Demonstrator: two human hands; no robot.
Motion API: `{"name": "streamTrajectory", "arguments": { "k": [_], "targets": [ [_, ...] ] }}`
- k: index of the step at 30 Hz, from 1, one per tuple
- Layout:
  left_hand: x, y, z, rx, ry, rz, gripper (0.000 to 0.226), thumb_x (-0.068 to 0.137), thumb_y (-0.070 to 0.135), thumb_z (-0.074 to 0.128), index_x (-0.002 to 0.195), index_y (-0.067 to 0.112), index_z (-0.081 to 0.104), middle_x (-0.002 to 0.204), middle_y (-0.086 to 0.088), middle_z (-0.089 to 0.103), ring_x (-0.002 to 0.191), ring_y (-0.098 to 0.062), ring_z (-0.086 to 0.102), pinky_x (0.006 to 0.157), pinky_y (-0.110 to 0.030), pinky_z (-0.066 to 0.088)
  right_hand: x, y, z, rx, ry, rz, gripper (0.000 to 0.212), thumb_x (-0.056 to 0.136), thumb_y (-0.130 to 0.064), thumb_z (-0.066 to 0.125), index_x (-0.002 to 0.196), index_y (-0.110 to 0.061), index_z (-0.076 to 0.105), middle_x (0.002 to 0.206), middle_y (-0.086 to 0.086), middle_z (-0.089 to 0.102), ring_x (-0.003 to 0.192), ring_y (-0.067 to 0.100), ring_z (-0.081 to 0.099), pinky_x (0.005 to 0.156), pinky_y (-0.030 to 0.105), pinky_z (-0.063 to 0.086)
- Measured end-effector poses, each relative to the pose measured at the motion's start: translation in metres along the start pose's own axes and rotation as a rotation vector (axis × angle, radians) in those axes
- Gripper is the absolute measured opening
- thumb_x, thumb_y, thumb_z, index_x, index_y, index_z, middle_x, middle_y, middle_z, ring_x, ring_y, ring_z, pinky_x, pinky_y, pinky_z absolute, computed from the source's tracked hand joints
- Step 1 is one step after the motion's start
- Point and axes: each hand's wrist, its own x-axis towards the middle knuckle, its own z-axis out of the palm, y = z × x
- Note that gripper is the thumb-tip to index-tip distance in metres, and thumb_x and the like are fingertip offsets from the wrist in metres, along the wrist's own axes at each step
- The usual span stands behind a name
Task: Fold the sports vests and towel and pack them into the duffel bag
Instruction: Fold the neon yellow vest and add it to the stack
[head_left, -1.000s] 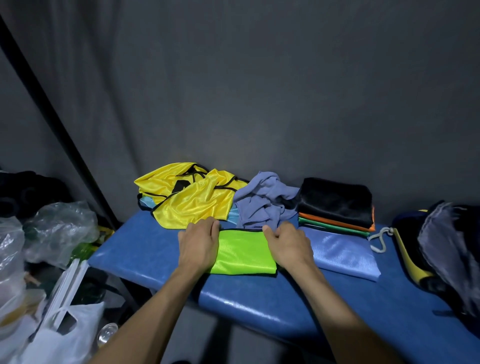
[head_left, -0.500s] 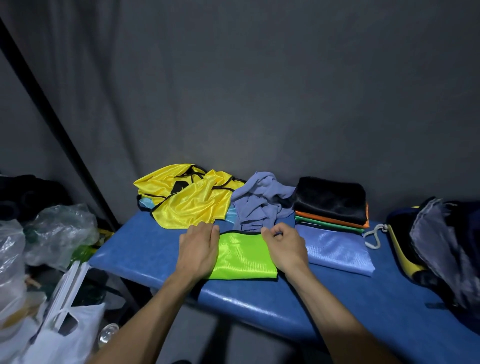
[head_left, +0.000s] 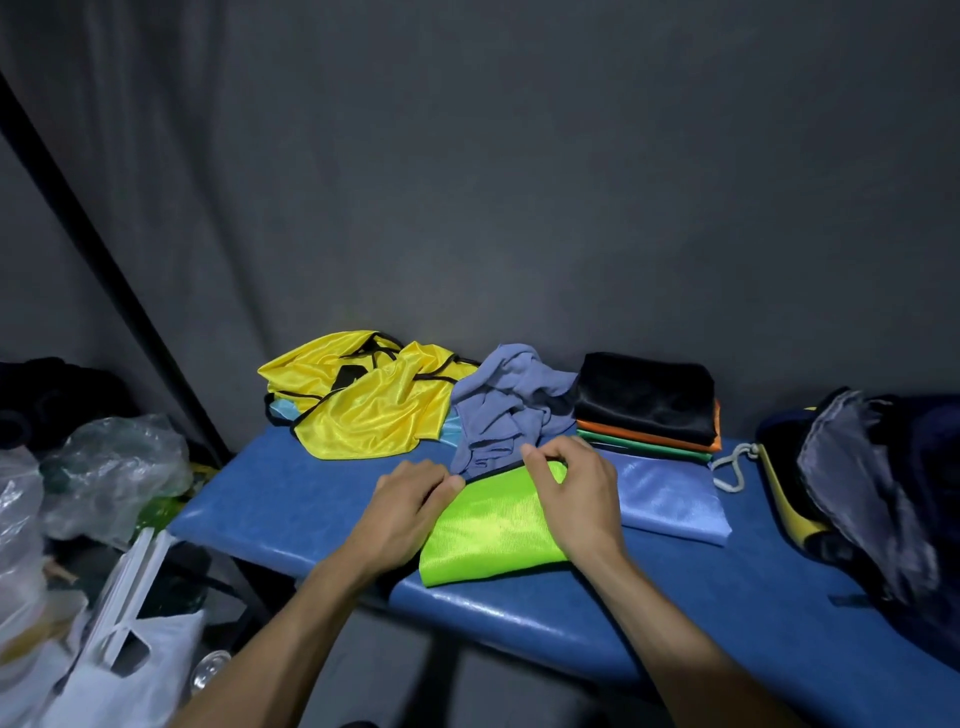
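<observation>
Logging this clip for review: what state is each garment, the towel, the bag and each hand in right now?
Lime green vest: folded, far edge pinched.
Yellow vests: crumpled, unfolded.
Grey-blue towel: bunched, unfolded.
Light blue vest: folded flat.
Black, orange and green stack: folded.
Dark duffel bag: open.
Left hand: pinching the lime edge.
Right hand: pinching the lime edge.

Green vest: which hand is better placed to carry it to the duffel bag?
Right, probably. The right hand already pinches the green vest at its far edge, and the duffel bag sits on that side. The left hand is farther away.
</observation>
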Motion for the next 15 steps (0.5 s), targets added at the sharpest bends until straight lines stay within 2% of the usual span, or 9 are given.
{"name": "streamTrajectory", "arguments": {
  "k": [3, 5, 7, 12, 15],
  "targets": [
    [0.005, 0.011, -0.005, -0.103, -0.112, 0.017, 0.058, 0.099, 0.064, 0.036, 0.075, 0.012, 0.045, 0.07, -0.005, 0.044, 0.066, -0.009, 0.04, 0.068, -0.035, 0.036, 0.003, 0.003, -0.009, 0.01, 0.002, -0.026, 0.028, 0.094, -0.039, 0.07, 0.072, -0.025, 0.061, 0.077, -0.009, 0.066, 0.081, 0.01, 0.063, 0.074, 0.041, 0.052],
    [0.01, 0.019, -0.01, -0.156, -0.209, -0.017, 0.054, 0.103, 0.055, 0.044, 0.076, 0.009, 0.046, 0.067, 0.001, 0.042, 0.062, -0.006, 0.038, 0.061, -0.033, 0.034, 0.004, 0.004, -0.014, 0.045, -0.003, -0.027, 0.025, 0.092, -0.037, 0.072, 0.073, -0.023, 0.064, 0.078, -0.012, 0.068, 0.082, 0.006, 0.064, 0.076, 0.04, 0.052],
    [0.012, 0.02, -0.01, -0.193, -0.26, -0.045, 0.046, 0.104, 0.048, 0.048, 0.073, 0.014, 0.043, 0.065, 0.009, 0.039, 0.061, -0.004, 0.037, 0.06, -0.029, 0.031, 0.003, 0.004, -0.019, 0.069, -0.001, -0.028, 0.023, 0.091, -0.035, 0.074, 0.073, -0.023, 0.064, 0.077, -0.013, 0.068, 0.082, 0.005, 0.065, 0.077, 0.041, 0.053],
    [0.021, 0.035, -0.006, -0.383, -0.247, -0.058, 0.04, 0.102, 0.038, 0.056, 0.068, 0.022, 0.042, 0.064, 0.011, 0.035, 0.061, -0.005, 0.034, 0.058, -0.022, 0.03, 0.004, 0.006, -0.037, 0.121, 0.027, 0.078, 0.016, 0.089, -0.037, 0.074, 0.081, -0.031, 0.063, 0.086, -0.018, 0.068, 0.088, 0.005, 0.063, 0.082, 0.045, 0.053],
    [0.037, 0.057, -0.004, -0.454, -0.194, -0.089, 0.037, 0.101, 0.032, 0.062, 0.07, 0.017, 0.048, 0.063, 0.011, 0.039, 0.061, -0.005, 0.035, 0.058, -0.019, 0.031, 0.01, 0.011, -0.054, 0.172, 0.078, 0.109, 0.012, 0.089, -0.033, 0.074, 0.083, -0.031, 0.065, 0.087, -0.014, 0.068, 0.086, 0.008, 0.062, 0.079, 0.047, 0.052]
  ]
}}
